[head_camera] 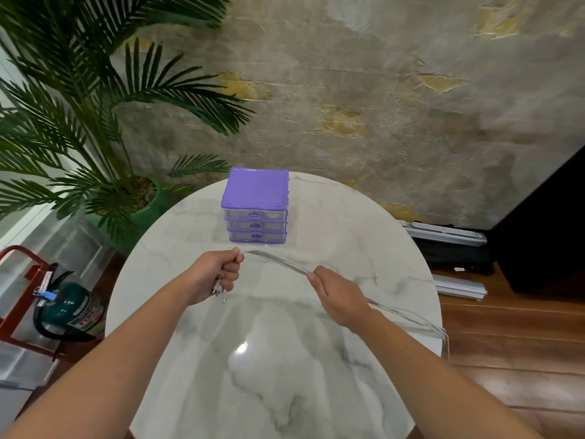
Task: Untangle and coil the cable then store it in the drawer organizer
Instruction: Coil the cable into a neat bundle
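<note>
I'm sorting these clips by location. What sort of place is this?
Probably an indoor studio or office corner, not a workshop: a round marble table against a weathered plaster wall, a potted palm, a fire extinguisher and a wooden floor.

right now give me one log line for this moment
phase: straightening cable | left hand: grips plug end | right hand: pinches cable | slack: trails off table edge | drawer organizer: drawers closed

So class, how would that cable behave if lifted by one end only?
Probably floppy: the cable sags between the left hand and right hand. Likely light, since its strands look thin. The rest trails over the table edge, so it may drag.
</note>
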